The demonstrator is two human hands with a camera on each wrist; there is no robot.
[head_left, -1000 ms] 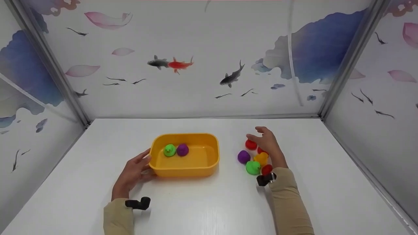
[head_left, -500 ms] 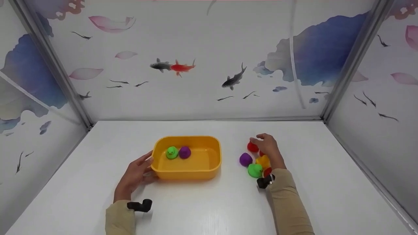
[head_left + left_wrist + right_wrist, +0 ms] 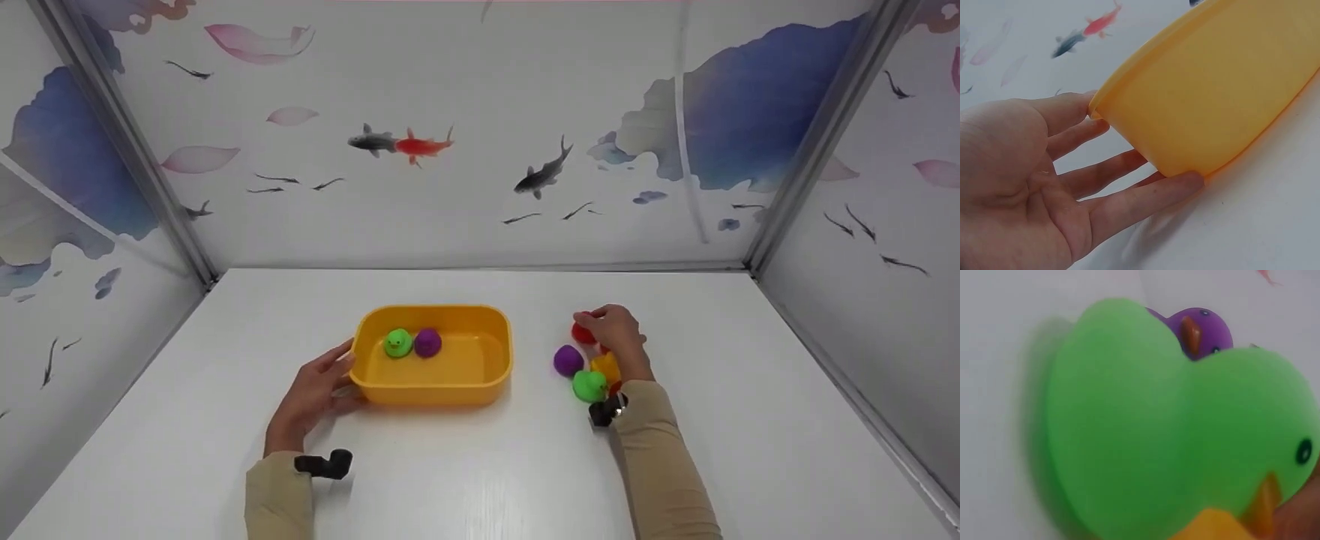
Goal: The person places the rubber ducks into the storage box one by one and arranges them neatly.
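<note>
A yellow tub (image 3: pixel 429 391) sits mid-table with a green duck (image 3: pixel 397 343) and a purple duck (image 3: pixel 427 342) inside. My left hand (image 3: pixel 319 388) rests on its left end, and the left wrist view shows straight fingers (image 3: pixel 1123 202) lying against the tub's wall (image 3: pixel 1213 95). To the right lies a cluster of ducks: purple (image 3: pixel 568 361), green (image 3: pixel 589 385), yellow (image 3: pixel 606 367) and red (image 3: pixel 581 332). My right hand (image 3: pixel 616 332) curls its fingers round the far red duck. The right wrist view is filled by the green duck (image 3: pixel 1157 433), with the purple duck (image 3: pixel 1202 326) behind.
Another red duck (image 3: pixel 616 387) peeks out beside my right wrist. The white table (image 3: pixel 480 480) is walled on three sides by panels painted with fish. Bare surface lies in front of the tub and right of the ducks.
My right hand has dropped from hovering open over the far red duck and its fingers have curled round it. My left hand stays on the tub.
</note>
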